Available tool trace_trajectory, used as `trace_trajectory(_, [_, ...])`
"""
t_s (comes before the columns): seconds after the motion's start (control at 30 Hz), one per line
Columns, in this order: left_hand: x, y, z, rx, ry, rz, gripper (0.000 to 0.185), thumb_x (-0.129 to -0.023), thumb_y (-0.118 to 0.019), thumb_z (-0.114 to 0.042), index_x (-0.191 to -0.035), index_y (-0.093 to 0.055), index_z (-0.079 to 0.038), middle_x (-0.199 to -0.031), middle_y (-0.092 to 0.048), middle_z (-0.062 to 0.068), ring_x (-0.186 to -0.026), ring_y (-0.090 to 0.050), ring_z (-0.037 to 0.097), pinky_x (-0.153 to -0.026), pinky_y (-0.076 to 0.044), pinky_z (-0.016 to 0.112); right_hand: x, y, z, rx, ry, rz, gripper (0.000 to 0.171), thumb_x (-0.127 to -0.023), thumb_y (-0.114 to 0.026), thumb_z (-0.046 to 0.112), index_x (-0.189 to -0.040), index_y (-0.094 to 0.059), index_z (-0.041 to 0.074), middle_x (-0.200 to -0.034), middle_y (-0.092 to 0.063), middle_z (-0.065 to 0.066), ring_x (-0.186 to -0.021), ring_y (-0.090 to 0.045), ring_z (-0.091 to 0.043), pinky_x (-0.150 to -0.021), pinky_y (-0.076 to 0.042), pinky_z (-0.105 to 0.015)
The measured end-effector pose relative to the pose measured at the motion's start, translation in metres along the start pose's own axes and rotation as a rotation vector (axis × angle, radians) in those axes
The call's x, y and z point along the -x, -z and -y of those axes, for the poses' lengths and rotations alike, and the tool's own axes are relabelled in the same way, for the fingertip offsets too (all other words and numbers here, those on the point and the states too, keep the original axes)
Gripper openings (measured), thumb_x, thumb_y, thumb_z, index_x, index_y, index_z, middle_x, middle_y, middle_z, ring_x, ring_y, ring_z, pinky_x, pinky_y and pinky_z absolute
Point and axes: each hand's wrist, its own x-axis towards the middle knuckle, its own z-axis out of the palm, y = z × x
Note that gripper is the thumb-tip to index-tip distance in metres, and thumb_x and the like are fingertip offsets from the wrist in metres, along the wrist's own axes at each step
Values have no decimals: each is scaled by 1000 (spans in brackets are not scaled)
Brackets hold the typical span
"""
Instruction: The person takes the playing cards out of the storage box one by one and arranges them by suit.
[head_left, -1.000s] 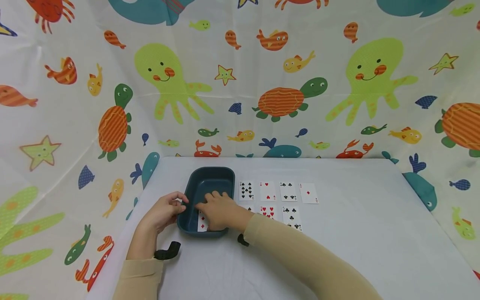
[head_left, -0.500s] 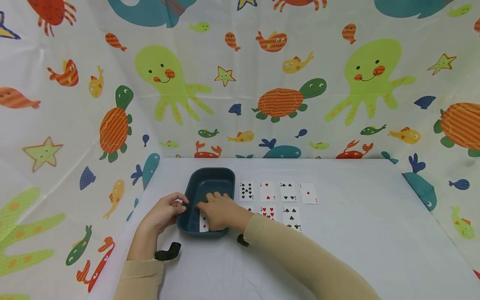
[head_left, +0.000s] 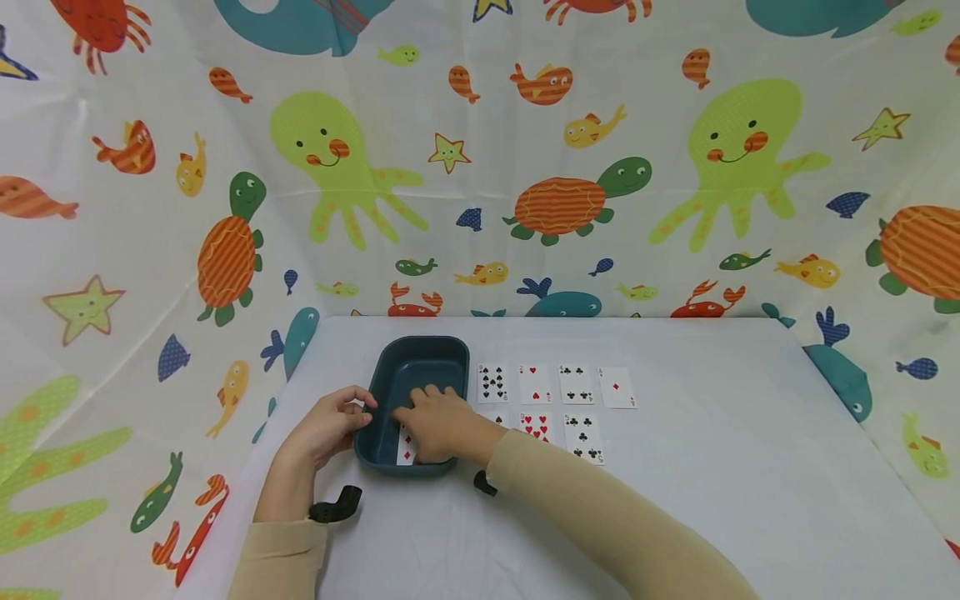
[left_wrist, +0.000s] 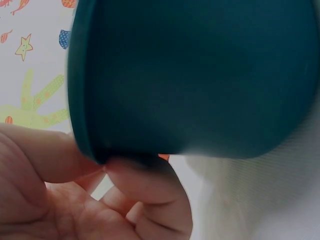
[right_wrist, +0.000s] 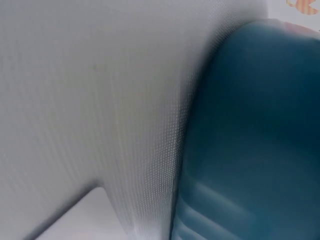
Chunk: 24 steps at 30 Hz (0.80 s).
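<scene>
A dark teal tray (head_left: 420, 358) sits on the white table at the left end of the cards. My left hand (head_left: 352, 410) pinches its left rim between thumb and fingers; the left wrist view shows that pinch (left_wrist: 102, 164) on the tray's outer wall (left_wrist: 200, 75). My right hand (head_left: 429, 410) lies palm down inside the tray. Its fingers rest flat on a diamond card (head_left: 406, 448) that peeks out under it. The right wrist view shows only the blurred tray wall (right_wrist: 250, 130) and the tablecloth (right_wrist: 90, 100).
Face-up cards lie in two rows right of the tray: nine of spades (head_left: 492, 382), two of hearts (head_left: 535, 383), four of clubs (head_left: 576, 383), ace of diamonds (head_left: 617, 387), a hearts card (head_left: 534, 423), five of clubs (head_left: 583, 435). A sea-creature curtain surrounds the table.
</scene>
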Motion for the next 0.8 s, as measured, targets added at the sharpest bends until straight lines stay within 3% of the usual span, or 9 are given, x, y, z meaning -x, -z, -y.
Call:
trace_trajectory(0.3, [1, 0, 0, -4, -6, -7, 25, -107, -58, -9, -131, -60, -1, -89, -57, 6, -81, -60, 24, -70, -57, 31, 0, 1, 0, -13, 4, -9, 74, -88, -84, 52, -154, -55, 39, -142, -60, -2, -130, -55, -23, -115, -49, -51])
trace_trajectory(0.43, [0, 0, 0, 4, -6, -4, 25, -107, -58, -8, -130, -60, 0, -87, -57, 6, -82, -62, 23, -71, -58, 31, 0, 0, -1, -18, 27, -17, 65, -88, -85, 50, -148, -61, 45, -134, -60, -1, -116, -54, -18, -98, -55, -38])
trace_trajectory(0.6, [1, 0, 0, 4, 0, -5, 24, -107, -58, -8, -130, -60, -1, -86, -57, 6, -82, -62, 24, -71, -57, 31, 1, -1, -3, -23, 51, -28, 55, -89, -84, 47, -142, -67, 43, -126, -58, -1, -106, -48, -16, -80, -52, -29])
trace_trajectory(0.8, [1, -1, -1, 7, -4, -7, 24, -107, -58, -8, -130, -60, 0, -85, -56, 5, -82, -61, 23, -71, -57, 31, 1, -1, -2, -23, 56, -43, 55, -89, -84, 48, -141, -69, 37, -127, -59, -1, -106, -47, -16, -88, -52, -30])
